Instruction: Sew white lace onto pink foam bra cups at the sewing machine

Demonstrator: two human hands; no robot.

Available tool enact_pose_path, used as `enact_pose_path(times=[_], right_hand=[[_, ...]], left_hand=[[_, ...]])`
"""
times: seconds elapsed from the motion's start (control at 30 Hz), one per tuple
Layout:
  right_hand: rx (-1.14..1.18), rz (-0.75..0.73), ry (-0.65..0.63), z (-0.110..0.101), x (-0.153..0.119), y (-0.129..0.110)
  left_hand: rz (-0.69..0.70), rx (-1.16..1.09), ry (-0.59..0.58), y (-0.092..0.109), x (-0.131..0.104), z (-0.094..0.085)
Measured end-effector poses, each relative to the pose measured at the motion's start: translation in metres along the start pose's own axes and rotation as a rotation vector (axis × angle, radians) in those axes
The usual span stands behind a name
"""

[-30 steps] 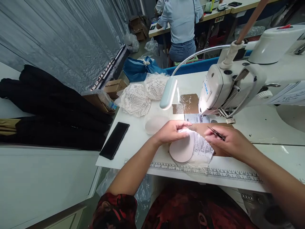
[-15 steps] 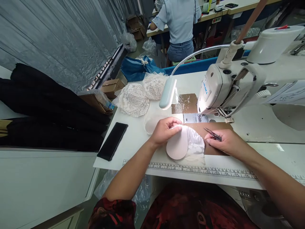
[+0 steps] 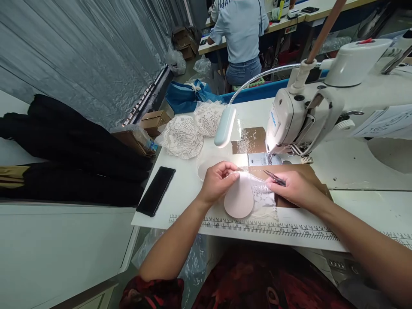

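My left hand point(image 3: 216, 183) is closed on the top edge of a pale pink, rounded bra cup pad point(image 3: 239, 198) near the table's front. White lace fabric point(image 3: 263, 198) spreads from the pad's right side. My right hand point(image 3: 294, 189) keeps a pair of thread snips point(image 3: 275, 177) in its grip, their dark metal points facing left. The thumb and fingertips of that hand also touch the lace's upper right edge. Just beyond both hands is the sewing machine's needle area point(image 3: 269, 159), lit by a small lamp point(image 3: 225, 127).
White lace cups point(image 3: 183, 136) lie at the table's back left, with a black phone point(image 3: 156, 191) nearer. The sewing machine point(image 3: 289, 116) stands on the right. A printed ruler point(image 3: 251, 226) runs along the front edge. A person in light blue point(image 3: 243, 38) sits beyond.
My right hand has moved left with the thread snips and now touches the lace, which is drawn straighter along its top. The whole view has shifted slightly.
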State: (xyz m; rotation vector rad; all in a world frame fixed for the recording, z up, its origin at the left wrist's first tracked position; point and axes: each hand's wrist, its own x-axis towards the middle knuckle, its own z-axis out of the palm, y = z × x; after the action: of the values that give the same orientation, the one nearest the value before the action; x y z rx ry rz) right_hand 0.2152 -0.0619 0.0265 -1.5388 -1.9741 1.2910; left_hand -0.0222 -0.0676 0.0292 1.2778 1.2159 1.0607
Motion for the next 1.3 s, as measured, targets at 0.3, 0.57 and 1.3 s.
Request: enact_pose_path(times=[0.3, 0.57, 1.3], right_hand=[[0.079, -0.004, 0.019, -0.002, -0.01, 0.008], [0.071, -0.139, 0.119, 0.008, -0.013, 0.003], [-0.005, 0.009, 0.121, 0.016, -0.031, 0.012]], left_hand=[[-0.007, 0.333, 0.017, 0.002, -0.018, -0.016], [0.456, 0.658, -0.471, 0.023, 0.004, 0.021], [0.439, 0.531, -0.198, -0.005, 0.013, 0.04]])
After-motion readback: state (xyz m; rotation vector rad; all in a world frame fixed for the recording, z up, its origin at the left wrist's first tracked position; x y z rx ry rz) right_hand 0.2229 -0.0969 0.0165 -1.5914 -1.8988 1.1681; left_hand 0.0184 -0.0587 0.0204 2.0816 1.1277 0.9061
